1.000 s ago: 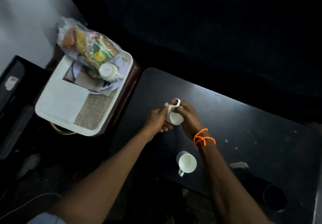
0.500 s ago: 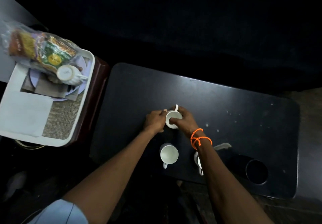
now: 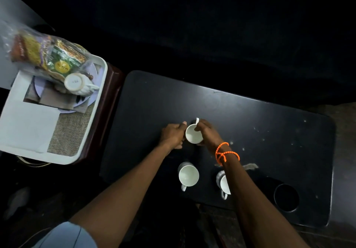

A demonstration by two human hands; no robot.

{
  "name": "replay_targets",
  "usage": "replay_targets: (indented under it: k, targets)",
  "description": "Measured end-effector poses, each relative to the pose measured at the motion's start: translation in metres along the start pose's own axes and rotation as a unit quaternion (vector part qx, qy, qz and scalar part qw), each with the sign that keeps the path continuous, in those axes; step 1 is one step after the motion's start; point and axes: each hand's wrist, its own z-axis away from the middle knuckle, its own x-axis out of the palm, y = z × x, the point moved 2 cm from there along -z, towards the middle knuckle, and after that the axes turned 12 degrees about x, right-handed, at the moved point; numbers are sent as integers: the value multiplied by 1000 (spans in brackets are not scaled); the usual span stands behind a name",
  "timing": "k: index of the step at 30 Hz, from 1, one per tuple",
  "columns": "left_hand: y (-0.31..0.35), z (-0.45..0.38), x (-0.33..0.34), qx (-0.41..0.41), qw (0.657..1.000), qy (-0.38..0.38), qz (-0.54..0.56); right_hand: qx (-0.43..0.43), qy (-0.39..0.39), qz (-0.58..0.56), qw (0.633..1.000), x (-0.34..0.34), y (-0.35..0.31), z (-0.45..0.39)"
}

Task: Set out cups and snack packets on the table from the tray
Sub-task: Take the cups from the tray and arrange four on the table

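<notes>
Since a second ago the white cup [image 3: 193, 133] has gone from tilted in the air to upright, mouth up, low over or on the dark table [image 3: 250, 124], and a third cup [image 3: 223, 183] has come into view under the right forearm. The held cup is plain white with its handle pointing away, and two more cups stand nearer the person, one of them [image 3: 188, 175] in full view. It sits between the hands: the left hand [image 3: 173, 135] curls against its left side, the right hand [image 3: 207, 133] pinches its rim; another cup [image 3: 77, 83] lies tipped on the tray [image 3: 28, 124] beside the snack packets [image 3: 46, 55].
</notes>
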Motion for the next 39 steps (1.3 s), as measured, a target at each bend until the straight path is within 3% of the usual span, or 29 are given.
replay_targets:
  k: [3, 8, 10, 15, 19, 22, 25, 27, 31, 35, 39]
  targets:
    - [0, -2, -11, -4, 1000, -3, 6, 5, 17, -15, 1000, -6, -7, -3]
    - [1, -8, -47, 39, 999, 32, 6, -70, 246, -19, 967, -17, -29, 3]
    - [2, -10, -70, 70, 995, 64, -7, -116, 292, -18, 949, -4, -47, 11]
    - [9, -11, -137, 162, 974, 151, -53, -226, 219, 70, 947, 72, -106, 22]
    - [17, -1, -192, 258, 925, 272, -70, -295, 125, 162, 933, 147, -146, 27]
    - [19, 6, -233, 291, 874, 380, -88, -368, 85, 254, 890, 196, -171, 33]
    - [9, 7, -270, 261, 843, 455, -124, -399, 68, 329, 853, 234, -188, 29]
    - [-1, 3, -288, 222, 854, 459, -107, -384, 72, 382, 837, 251, -192, 23]
    - [-12, -8, -300, 230, 897, 376, -25, -403, 123, 437, 794, 267, -192, 16]
    - [-19, -9, -302, 228, 903, 361, 50, -421, 142, 399, 802, 268, -189, 20]
    - [-16, -2, -301, 245, 893, 375, 43, -425, 89, 325, 840, 266, -195, 32]
